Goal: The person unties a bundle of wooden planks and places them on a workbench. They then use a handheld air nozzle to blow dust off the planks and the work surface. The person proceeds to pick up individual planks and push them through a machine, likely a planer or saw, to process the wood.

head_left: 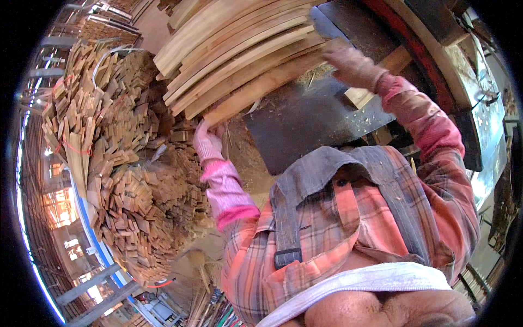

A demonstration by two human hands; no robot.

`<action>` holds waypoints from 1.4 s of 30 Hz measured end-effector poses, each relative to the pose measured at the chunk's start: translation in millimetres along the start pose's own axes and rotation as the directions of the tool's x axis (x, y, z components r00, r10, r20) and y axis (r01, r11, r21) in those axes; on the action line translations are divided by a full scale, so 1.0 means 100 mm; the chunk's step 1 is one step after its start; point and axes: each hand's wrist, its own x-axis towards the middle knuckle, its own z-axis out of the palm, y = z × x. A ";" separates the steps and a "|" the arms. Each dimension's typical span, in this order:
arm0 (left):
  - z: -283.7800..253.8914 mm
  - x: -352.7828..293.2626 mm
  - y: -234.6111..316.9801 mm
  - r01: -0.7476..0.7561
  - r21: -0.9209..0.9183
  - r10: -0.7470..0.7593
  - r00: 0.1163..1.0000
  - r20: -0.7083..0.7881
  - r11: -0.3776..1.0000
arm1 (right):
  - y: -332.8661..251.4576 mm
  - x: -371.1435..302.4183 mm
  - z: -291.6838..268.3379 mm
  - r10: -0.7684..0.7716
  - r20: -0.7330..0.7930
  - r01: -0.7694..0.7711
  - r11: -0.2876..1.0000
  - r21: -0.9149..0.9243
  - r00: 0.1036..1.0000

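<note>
My left hand, in a pink knit glove, is closed around the near left end of a long wooden board. This board lies at the front edge of a stack of sawn boards. At the board's other end is my right hand, in a dusty pinkish glove. It is blurred by motion, with its fingers at or over the wood; their grip is not clear. Pink sleeve covers reach up both forearms. Beneath the right hand lies a dark flat metal table strewn with wood chips.
A large heap of bundled short wood strips stands on the left. A short wood block lies on the dark table below my right wrist. At the right runs a machine frame with a red edge. Sawdust covers the floor beside the table.
</note>
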 end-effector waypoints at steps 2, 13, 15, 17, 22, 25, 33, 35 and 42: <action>-0.10 -0.33 0.05 -0.173 0.195 0.156 0.983 0.099 0.965 | -0.42 0.27 0.06 0.021 0.093 -0.031 0.993 0.114 0.995; 0.66 -1.26 -0.22 -0.283 0.342 0.211 0.949 0.234 0.896 | -0.83 0.50 0.45 0.102 0.005 -0.102 0.993 0.056 0.995; 0.89 -1.30 -0.23 -0.107 0.485 -0.026 0.965 0.261 0.868 | -0.78 0.44 0.52 0.114 0.082 -0.119 0.992 0.049 0.990; 0.96 -1.14 -0.20 -0.131 0.559 -0.028 0.964 0.266 0.819 | -0.48 0.25 0.68 0.163 0.115 -0.165 0.986 0.009 0.980; 0.49 -0.33 0.25 -0.386 0.642 0.459 0.886 0.058 0.663 | 0.21 -0.19 0.47 0.324 0.294 -0.262 0.937 -0.232 0.899; -0.17 0.42 0.32 -0.168 0.548 0.379 0.876 -0.298 0.820 | 0.54 -0.39 0.37 0.361 0.178 -0.315 0.918 -0.242 0.915; -0.31 0.72 0.30 0.011 0.230 0.054 0.960 -0.274 0.973 | 0.98 -0.68 0.20 0.406 0.090 -0.354 0.869 -0.346 0.910; -0.55 0.83 0.29 -0.067 0.164 0.093 0.983 -0.157 0.984 | 1.15 -0.74 0.24 0.394 0.040 -0.364 0.880 -0.306 0.918; -0.18 -0.08 0.35 0.030 -0.319 -0.093 0.979 -0.184 0.947 | 1.03 -0.60 0.25 0.580 -0.088 -0.587 0.794 -0.160 0.810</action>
